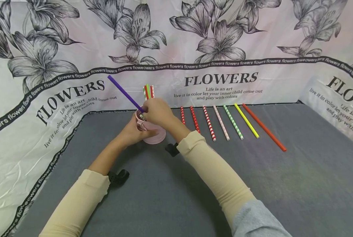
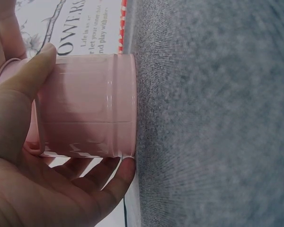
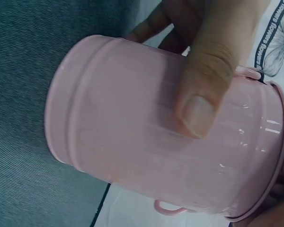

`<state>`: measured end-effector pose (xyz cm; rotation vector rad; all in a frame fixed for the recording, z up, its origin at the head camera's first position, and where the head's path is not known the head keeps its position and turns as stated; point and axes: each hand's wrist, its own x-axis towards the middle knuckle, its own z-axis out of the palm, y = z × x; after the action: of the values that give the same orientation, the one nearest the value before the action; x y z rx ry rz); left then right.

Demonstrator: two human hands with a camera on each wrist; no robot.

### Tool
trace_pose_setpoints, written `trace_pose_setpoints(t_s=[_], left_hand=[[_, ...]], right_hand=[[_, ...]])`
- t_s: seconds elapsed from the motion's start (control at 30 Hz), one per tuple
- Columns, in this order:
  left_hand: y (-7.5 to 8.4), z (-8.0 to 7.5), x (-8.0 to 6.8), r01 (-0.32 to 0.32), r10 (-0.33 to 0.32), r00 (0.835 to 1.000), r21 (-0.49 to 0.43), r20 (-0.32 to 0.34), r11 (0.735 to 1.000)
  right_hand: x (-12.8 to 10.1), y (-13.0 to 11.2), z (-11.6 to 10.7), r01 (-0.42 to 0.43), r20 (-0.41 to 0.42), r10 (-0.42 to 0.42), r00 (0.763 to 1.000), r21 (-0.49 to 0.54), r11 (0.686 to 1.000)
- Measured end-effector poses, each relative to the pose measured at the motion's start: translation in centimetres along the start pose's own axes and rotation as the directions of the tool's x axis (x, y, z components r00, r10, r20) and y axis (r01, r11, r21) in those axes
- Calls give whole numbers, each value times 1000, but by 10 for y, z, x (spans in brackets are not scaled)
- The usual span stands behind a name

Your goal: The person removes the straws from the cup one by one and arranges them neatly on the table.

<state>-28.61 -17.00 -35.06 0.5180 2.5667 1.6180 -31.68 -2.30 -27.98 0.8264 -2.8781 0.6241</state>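
Note:
A pink bucket [image 1: 155, 136] with a small side handle stands upright on the grey cloth. My left hand [image 1: 133, 131] grips its side, the thumb across the near wall and the fingers round the far side, as the left wrist view shows. At the rim my right hand [image 1: 157, 112] has its fingers curled at the lower end of a purple straw [image 1: 124, 92], which slants up to the left. Its fingertips are partly hidden. Just behind that hand, several striped and green straws [image 1: 148, 92] stick up; their lower parts are hidden.
Right of the bucket lies a spread row of straws: red and white ones, a pale pink one [image 1: 221, 122], a green striped one [image 1: 233, 122], a yellow one [image 1: 246, 120] and a longer orange one [image 1: 264, 127]. A flower-printed sheet [image 1: 218, 85] hangs behind.

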Motion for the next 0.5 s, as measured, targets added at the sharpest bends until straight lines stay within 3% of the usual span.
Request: trace_pose_setpoints(t_s=[0.5], left_hand=[[-1,1,1,18,-18,1000,28,-1,999]], right_hand=[[-13,11,-3,110,-109,-87,990,233,966]])
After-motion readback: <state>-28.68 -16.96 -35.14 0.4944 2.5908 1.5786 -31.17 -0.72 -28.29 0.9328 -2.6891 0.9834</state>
